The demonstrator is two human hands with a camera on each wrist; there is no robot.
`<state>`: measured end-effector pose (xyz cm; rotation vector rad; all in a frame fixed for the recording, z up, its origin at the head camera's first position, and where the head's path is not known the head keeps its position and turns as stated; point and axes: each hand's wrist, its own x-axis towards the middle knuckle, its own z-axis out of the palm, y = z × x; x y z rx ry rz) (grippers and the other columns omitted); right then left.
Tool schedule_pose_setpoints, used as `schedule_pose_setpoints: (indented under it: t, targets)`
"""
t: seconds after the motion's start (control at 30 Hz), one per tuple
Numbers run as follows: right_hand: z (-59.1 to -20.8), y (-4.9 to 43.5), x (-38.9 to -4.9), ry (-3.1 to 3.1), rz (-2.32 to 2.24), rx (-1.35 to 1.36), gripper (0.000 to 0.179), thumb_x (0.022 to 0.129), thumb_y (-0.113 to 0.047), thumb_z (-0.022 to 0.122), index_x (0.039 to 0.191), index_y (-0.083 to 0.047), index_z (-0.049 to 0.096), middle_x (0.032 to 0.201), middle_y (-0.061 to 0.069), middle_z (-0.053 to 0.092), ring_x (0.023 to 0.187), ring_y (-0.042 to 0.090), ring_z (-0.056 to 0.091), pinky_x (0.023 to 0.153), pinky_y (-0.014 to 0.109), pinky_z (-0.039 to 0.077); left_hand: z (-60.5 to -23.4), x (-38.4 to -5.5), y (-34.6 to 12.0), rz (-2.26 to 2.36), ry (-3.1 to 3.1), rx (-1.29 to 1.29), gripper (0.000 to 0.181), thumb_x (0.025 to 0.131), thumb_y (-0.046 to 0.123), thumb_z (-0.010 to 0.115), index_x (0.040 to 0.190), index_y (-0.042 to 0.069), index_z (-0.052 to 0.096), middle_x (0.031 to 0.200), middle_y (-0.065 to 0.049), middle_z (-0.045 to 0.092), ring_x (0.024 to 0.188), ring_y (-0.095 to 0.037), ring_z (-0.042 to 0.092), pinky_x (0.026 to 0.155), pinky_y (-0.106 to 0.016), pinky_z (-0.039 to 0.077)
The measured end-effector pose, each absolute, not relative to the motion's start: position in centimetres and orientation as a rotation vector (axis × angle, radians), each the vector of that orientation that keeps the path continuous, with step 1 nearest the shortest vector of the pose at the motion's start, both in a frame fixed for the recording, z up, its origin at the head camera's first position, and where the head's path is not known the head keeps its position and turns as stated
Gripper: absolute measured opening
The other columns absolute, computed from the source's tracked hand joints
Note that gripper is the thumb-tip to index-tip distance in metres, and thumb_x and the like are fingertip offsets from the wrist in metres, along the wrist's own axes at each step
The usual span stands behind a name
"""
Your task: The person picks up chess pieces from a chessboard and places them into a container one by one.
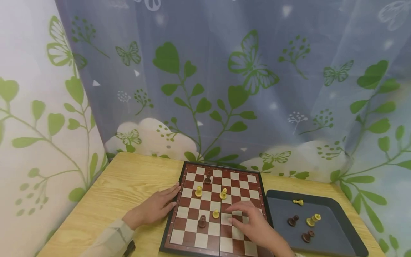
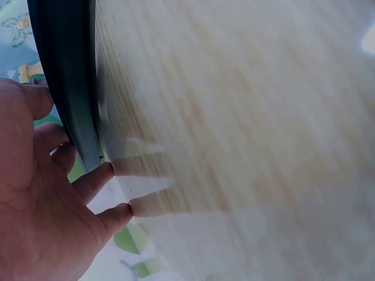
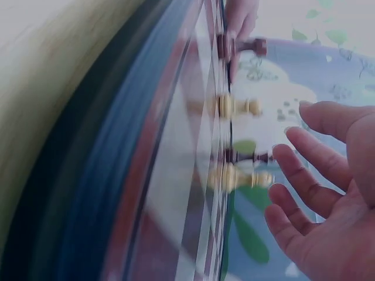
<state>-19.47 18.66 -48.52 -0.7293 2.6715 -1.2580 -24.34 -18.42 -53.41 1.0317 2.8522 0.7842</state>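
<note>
Space separates the thumb and forefinger of the right hand [image 1: 253, 225], parted moderately wide and holding nothing above the chessboard [image 1: 235, 176]. At 9 o'clock, just beyond those fingertips and apart from them, a small yellow piece [image 1: 215, 214] stands upright. It looks like hard, smooth plastic, so it should be light, stiff and a little slippery, unlikely to break but easy to tip. The best hold is probably a 2-finger pinch at the narrow neck under its round head, drawn straight up.

From that piece, a stout dark piece [image 1: 202, 221] stands close at 8 o'clock, leaving that side tighter for a fingertip. A taller yellow piece [image 1: 223, 193] stands at 1 o'clock, and a slim dark piece [image 1: 208, 177] farther off near 12.

At the board's 9 o'clock edge, the left hand [image 1: 155, 207] rests with fingers extended against the rim, gripping nothing. At 3 o'clock, a dark tray [image 1: 348, 228] on the table [image 1: 141, 171] carries 4 more pieces.
</note>
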Motion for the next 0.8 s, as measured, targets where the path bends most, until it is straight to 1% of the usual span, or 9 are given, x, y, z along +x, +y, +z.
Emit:
schedule_pose_setpoints:
  t: [0.1, 0.17, 0.23, 0.4, 0.6, 0.7, 0.8]
  targets:
    - [-48.5, 17.5, -19.5, 2.631, -1.267, -0.78, 0.024, 0.096, -0.024, 0.072, 0.119, -0.018, 0.073, 0.122, -0.004, 0.067, 0.119, 0.026, 0.055, 0.094, 0.05, 0.052, -53.2, -24.3, -18.3, 0.782, 2.847, 1.025, 0.056, 0.11, 0.025, 0.043, 0.156, -0.005, 0.032, 0.164, -0.022, 0.029, 0.144, -0.048, 0.038, 0.11, -0.072, 0.034]
    - [-48.5, 16.9, -19.5, 2.619, -1.271, -0.806, 0.025, 0.097, -0.026, 0.072, 0.12, -0.017, 0.073, 0.122, -0.005, 0.067, 0.12, 0.025, 0.055, 0.098, 0.051, 0.051, -53.2, -24.3, -18.3, 0.784, 2.837, 0.997, 0.056, 0.11, 0.026, 0.043, 0.157, -0.004, 0.031, 0.165, -0.021, 0.028, 0.145, -0.047, 0.036, 0.111, -0.073, 0.031]
    - [-48.6, 16.3, -19.6, 2.625, -1.265, -0.832, 0.025, 0.097, -0.027, 0.072, 0.12, -0.017, 0.073, 0.122, -0.007, 0.068, 0.119, 0.023, 0.056, 0.099, 0.05, 0.051, -53.1, -24.2, -18.3, 0.776, 2.836, 0.988, 0.056, 0.11, 0.026, 0.042, 0.157, -0.003, 0.031, 0.165, -0.021, 0.028, 0.145, -0.047, 0.036, 0.11, -0.074, 0.031]
    - [-48.8, 15.4, -19.9, 2.648, -1.263, -0.844, 0.024, 0.096, -0.023, 0.072, 0.119, -0.015, 0.073, 0.123, -0.008, 0.067, 0.117, 0.022, 0.056, 0.097, 0.047, 0.052, -53.2, -24.3, -18.3, 0.771, 2.835, 0.985, 0.057, 0.11, 0.027, 0.041, 0.157, -0.002, 0.031, 0.165, -0.02, 0.028, 0.146, -0.046, 0.036, 0.109, -0.076, 0.031]
    - [-49.4, 15.0, -20.6, 2.71, -1.223, -0.815, 0.024, 0.095, -0.015, 0.073, 0.118, -0.012, 0.074, 0.123, -0.003, 0.067, 0.119, 0.026, 0.055, 0.096, 0.049, 0.052, -53.4, -24.4, -18.4, 0.771, 2.837, 0.986, 0.057, 0.11, 0.027, 0.041, 0.158, -0.002, 0.031, 0.166, -0.019, 0.027, 0.146, -0.046, 0.036, 0.109, -0.075, 0.03]
    - [-49.6, 14.9, -20.8, 2.717, -1.175, -0.811, 0.024, 0.094, -0.017, 0.074, 0.118, -0.011, 0.073, 0.122, -0.002, 0.068, 0.117, 0.026, 0.054, 0.094, 0.049, 0.051, -53.5, -24.4, -18.4, 0.769, 2.84, 0.991, 0.057, 0.11, 0.027, 0.041, 0.158, -0.001, 0.031, 0.165, -0.019, 0.028, 0.146, -0.045, 0.036, 0.109, -0.076, 0.031]
    - [-49.6, 15.0, -21.0, 2.708, -1.113, -0.812, 0.026, 0.095, -0.022, 0.074, 0.118, -0.011, 0.073, 0.122, -0.001, 0.067, 0.114, 0.026, 0.054, 0.09, 0.046, 0.052, -53.6, -24.4, -18.4, 0.771, 2.844, 0.997, 0.056, 0.11, 0.027, 0.042, 0.158, -0.002, 0.031, 0.165, -0.019, 0.028, 0.146, -0.045, 0.036, 0.108, -0.076, 0.031]
